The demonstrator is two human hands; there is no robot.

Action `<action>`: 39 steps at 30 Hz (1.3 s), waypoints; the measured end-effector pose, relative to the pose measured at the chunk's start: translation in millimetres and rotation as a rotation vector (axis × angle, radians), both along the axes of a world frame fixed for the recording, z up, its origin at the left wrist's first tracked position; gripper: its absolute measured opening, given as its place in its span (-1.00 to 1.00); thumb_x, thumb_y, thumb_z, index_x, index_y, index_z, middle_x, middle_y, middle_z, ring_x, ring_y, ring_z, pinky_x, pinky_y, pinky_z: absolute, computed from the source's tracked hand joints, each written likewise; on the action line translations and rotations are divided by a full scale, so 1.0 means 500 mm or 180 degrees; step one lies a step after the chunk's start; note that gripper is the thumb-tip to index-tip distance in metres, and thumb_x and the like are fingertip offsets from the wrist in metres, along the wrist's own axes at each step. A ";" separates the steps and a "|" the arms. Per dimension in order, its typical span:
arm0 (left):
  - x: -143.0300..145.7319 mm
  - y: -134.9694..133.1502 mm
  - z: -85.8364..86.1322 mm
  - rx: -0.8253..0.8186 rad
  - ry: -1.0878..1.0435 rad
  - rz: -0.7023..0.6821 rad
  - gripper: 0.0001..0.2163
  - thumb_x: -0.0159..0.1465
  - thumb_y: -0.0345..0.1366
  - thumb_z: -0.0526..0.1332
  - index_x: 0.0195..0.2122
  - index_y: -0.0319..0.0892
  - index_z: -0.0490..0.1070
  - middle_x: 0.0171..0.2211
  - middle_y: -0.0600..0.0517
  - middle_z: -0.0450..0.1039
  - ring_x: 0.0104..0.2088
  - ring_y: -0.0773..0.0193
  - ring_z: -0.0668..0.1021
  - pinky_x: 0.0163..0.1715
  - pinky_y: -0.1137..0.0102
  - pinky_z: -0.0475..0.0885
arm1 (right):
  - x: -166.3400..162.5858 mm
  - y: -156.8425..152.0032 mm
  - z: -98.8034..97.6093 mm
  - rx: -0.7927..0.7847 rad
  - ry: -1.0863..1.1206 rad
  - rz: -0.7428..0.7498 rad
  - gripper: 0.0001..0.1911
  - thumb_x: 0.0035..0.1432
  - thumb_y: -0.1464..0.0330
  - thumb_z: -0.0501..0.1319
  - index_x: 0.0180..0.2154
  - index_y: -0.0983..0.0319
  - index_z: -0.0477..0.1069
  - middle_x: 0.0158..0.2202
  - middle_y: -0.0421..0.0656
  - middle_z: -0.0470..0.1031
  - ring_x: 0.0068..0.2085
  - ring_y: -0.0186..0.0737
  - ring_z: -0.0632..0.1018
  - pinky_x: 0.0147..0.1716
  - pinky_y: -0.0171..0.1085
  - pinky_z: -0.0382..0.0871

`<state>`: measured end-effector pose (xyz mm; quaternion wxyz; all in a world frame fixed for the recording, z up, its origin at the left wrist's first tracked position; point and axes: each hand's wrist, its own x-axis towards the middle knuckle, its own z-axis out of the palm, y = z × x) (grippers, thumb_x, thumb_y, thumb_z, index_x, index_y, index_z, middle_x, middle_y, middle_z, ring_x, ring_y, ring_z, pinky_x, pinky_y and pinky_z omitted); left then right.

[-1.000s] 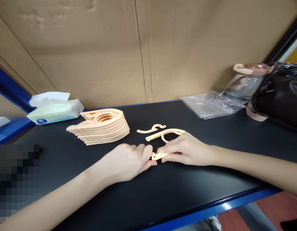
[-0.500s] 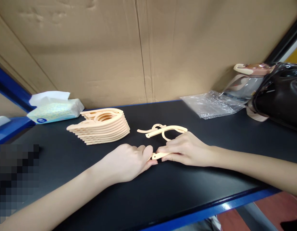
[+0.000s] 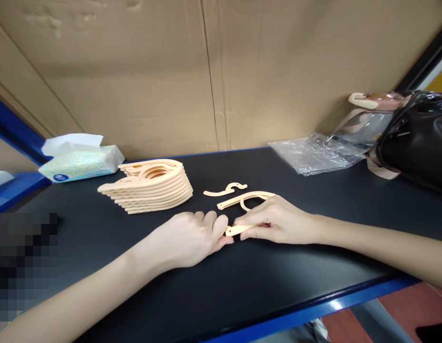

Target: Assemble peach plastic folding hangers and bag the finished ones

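Observation:
My right hand (image 3: 278, 220) is closed around a cream plastic folding-hanger piece (image 3: 238, 230), whose end with a small hole points left. Thumb and fingers of my left hand (image 3: 195, 238) pinch at that same end, hiding what lies between them. Behind my right hand extends a longer cream hanger arm (image 3: 235, 199) with a curved loop; the hand covers where it might join the held piece. A loose hanger hook (image 3: 226, 189) lies on the black table just beyond. To the left stands a neat stack of cream folding hangers (image 3: 154, 188).
A tissue pack (image 3: 81, 162) sits at the back left, by a blue frame post. Clear plastic wrap (image 3: 310, 155), a water bottle (image 3: 367, 124) and a dark shiny bag (image 3: 417, 143) occupy the back right. Cardboard (image 3: 152, 76) walls the far side; a blue edge (image 3: 313, 312) borders the table's front.
The hanger arm behind my right hand has shifted slightly toward me, so a gap now shows between it and the loose hook. Both hands keep nearly the same grip.

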<state>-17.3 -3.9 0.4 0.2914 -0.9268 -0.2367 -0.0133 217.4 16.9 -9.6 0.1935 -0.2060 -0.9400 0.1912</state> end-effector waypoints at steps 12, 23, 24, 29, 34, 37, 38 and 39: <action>0.004 -0.001 0.000 -0.0373 -0.0368 -0.0029 -0.66 0.43 -0.20 -0.18 -0.43 -0.17 0.19 -0.61 0.10 0.33 -0.66 0.25 0.47 -0.70 0.37 0.20 | -0.002 0.000 -0.002 0.0063 0.0038 -0.0146 -0.76 0.32 0.28 0.10 -0.23 0.20 0.52 -0.36 -0.24 0.56 -0.40 -0.37 0.45 -0.30 -0.37 0.22; 0.008 -0.004 -0.001 -0.0814 -0.0804 -0.0039 -0.61 0.42 -0.07 -0.17 -0.43 -0.17 0.21 -0.64 0.11 0.35 -0.69 0.30 0.44 -0.72 0.42 0.16 | -0.001 -0.001 -0.002 0.0141 -0.0035 -0.0196 -0.76 0.33 0.30 0.08 -0.22 0.18 0.52 -0.38 -0.26 0.56 -0.41 -0.37 0.45 -0.32 -0.37 0.22; 0.008 -0.004 -0.001 -0.0785 -0.0788 -0.0042 -0.61 0.42 -0.07 -0.17 -0.43 -0.18 0.21 -0.64 0.11 0.34 -0.69 0.29 0.45 -0.72 0.41 0.16 | -0.002 -0.001 -0.001 0.0169 -0.0047 -0.0214 -0.76 0.33 0.30 0.08 -0.21 0.17 0.52 -0.37 -0.26 0.56 -0.40 -0.37 0.45 -0.32 -0.37 0.21; 0.008 -0.006 -0.002 -0.0657 -0.0671 -0.0074 -0.61 0.42 -0.07 -0.16 -0.42 -0.19 0.23 -0.63 0.10 0.34 -0.68 0.26 0.46 -0.72 0.38 0.17 | -0.003 -0.002 0.002 0.0160 -0.0109 -0.0237 -0.75 0.33 0.30 0.08 -0.20 0.18 0.52 -0.39 -0.25 0.55 -0.44 -0.37 0.42 -0.38 -0.38 0.19; 0.011 -0.008 -0.002 -0.0703 -0.0609 -0.0016 -0.64 0.41 -0.09 -0.12 -0.42 -0.18 0.23 -0.62 0.10 0.34 -0.67 0.26 0.46 -0.71 0.38 0.18 | -0.001 0.002 -0.001 0.0298 -0.0037 -0.0146 -0.75 0.33 0.30 0.08 -0.19 0.21 0.52 -0.44 -0.26 0.52 -0.47 -0.38 0.38 -0.42 -0.39 0.17; 0.014 -0.011 -0.003 -0.0815 -0.0633 0.0144 -0.70 0.41 -0.16 -0.08 -0.42 -0.17 0.21 -0.61 0.12 0.34 -0.66 0.27 0.47 -0.70 0.39 0.18 | 0.001 0.009 -0.004 0.0544 -0.0036 -0.0041 -0.73 0.35 0.29 0.05 -0.17 0.21 0.51 -0.42 -0.25 0.52 -0.45 -0.37 0.41 -0.42 -0.38 0.17; 0.015 -0.012 -0.002 -0.0894 -0.0641 0.0174 -0.73 0.41 -0.19 -0.07 -0.41 -0.16 0.20 -0.60 0.12 0.34 -0.64 0.27 0.48 -0.69 0.40 0.18 | 0.001 0.010 -0.005 0.0628 -0.0070 -0.0025 -0.73 0.35 0.29 0.04 -0.16 0.21 0.50 -0.42 -0.25 0.52 -0.45 -0.37 0.41 -0.44 -0.38 0.16; 0.016 -0.013 -0.002 -0.0981 -0.0655 0.0183 -0.75 0.41 -0.23 -0.07 -0.40 -0.16 0.20 -0.58 0.13 0.35 -0.63 0.28 0.49 -0.69 0.41 0.18 | 0.001 0.011 -0.005 0.0710 -0.0116 -0.0019 -0.72 0.36 0.28 0.03 -0.15 0.20 0.49 -0.41 -0.25 0.52 -0.46 -0.37 0.42 -0.45 -0.37 0.15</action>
